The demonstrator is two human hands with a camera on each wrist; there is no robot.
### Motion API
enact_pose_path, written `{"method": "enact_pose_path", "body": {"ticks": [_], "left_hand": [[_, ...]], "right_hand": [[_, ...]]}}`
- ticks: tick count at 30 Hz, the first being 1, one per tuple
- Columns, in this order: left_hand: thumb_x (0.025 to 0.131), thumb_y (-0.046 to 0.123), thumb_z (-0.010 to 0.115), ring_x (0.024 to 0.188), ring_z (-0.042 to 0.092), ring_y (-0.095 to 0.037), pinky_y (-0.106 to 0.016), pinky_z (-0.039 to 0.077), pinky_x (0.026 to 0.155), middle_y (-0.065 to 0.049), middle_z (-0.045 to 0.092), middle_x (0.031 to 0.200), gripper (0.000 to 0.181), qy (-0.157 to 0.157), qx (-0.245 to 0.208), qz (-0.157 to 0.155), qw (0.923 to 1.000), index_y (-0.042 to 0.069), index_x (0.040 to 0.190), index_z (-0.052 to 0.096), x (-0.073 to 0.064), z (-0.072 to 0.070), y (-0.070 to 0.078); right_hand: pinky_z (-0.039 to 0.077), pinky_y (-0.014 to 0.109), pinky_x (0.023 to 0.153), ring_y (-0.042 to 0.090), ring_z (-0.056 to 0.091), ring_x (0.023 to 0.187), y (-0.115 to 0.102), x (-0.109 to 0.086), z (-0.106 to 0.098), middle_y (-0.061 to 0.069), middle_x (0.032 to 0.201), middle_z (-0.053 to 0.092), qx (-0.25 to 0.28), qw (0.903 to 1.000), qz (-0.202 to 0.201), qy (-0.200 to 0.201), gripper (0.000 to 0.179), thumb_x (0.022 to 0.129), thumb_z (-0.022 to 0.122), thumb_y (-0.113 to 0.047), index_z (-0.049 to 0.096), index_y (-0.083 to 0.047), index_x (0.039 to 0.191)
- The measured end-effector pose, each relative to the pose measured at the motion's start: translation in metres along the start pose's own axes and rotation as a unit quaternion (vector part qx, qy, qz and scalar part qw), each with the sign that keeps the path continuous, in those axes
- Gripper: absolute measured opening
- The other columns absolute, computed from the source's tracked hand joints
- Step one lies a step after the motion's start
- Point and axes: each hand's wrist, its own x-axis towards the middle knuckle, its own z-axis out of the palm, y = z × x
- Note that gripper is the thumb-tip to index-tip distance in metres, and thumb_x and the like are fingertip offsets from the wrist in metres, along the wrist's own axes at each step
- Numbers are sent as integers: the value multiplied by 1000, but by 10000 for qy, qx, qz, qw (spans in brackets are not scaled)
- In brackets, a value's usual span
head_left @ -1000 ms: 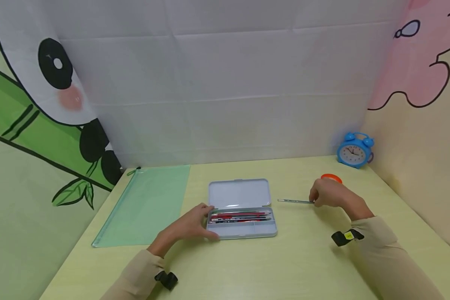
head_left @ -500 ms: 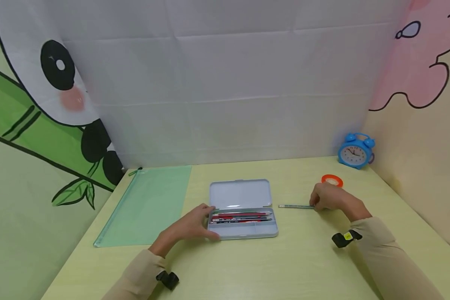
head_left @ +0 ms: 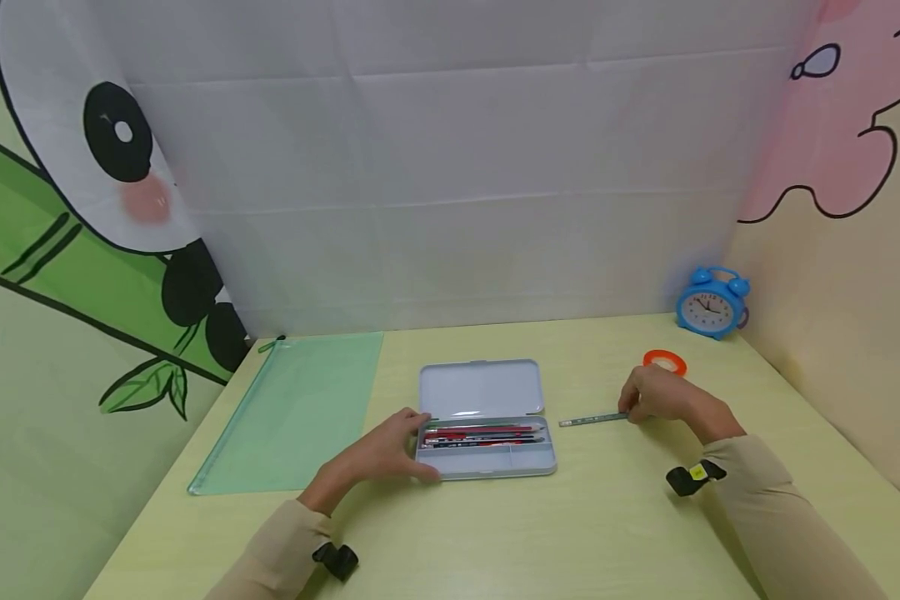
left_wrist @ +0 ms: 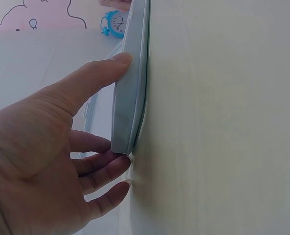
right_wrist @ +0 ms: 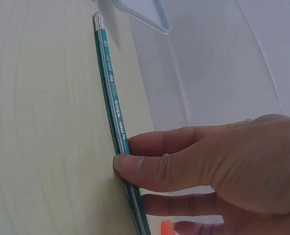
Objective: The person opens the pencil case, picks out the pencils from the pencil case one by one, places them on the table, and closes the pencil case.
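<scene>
An open pale-blue metal pencil case [head_left: 457, 459] lies mid-table with several red, black and dark pencils [head_left: 483, 436] in its back compartment. My left hand [head_left: 378, 450] holds the case's left end, thumb along the front wall and fingers at the end and back; in the left wrist view the thumb presses on the side wall. To the right, my right hand [head_left: 663, 393] pinches a green pencil [head_left: 592, 420] between thumb and fingers. Its eraser end points left toward the case, as the right wrist view shows along the green pencil [right_wrist: 110, 83]. The pencil's other end is hidden by the hand.
An orange tape roll [head_left: 665, 360] lies just behind my right hand. The blue alarm clock [head_left: 707, 304] stands at the back right corner. A green translucent zip pouch [head_left: 300, 417] lies flat at left. A white sheet [head_left: 457, 167] hangs behind the table.
The pencil's eraser end has swung toward me, so the pencil now slants. My right hand has lowered slightly, showing more of the tape roll. My left hand stays at the case.
</scene>
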Motion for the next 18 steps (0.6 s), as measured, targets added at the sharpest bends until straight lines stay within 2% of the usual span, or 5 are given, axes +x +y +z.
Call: {"method": "enact_pose_path", "body": {"ticks": [10,18], "left_hand": [[72,41,90,108,50,-21,-43,46,94,-9,52,124,100,-27,-57,2,10000,-6,147,43,2,0,-2],[72,41,90,109,50,-22,-44,45,95,-10,52,125,100,-48,-27,-31,10000,-5,147,43,-1,-1,2]], "right_hand": [[54,34,75,18,58,80,1,-1,0,2,93,70,67,10000,55,-25,17,81,80,1,80,-5,97],[52,32,73,17,59,82,3,-3,-2,2,92,71,158,9995,-277,18,14,82,81,-3,80,-3,95]]}}
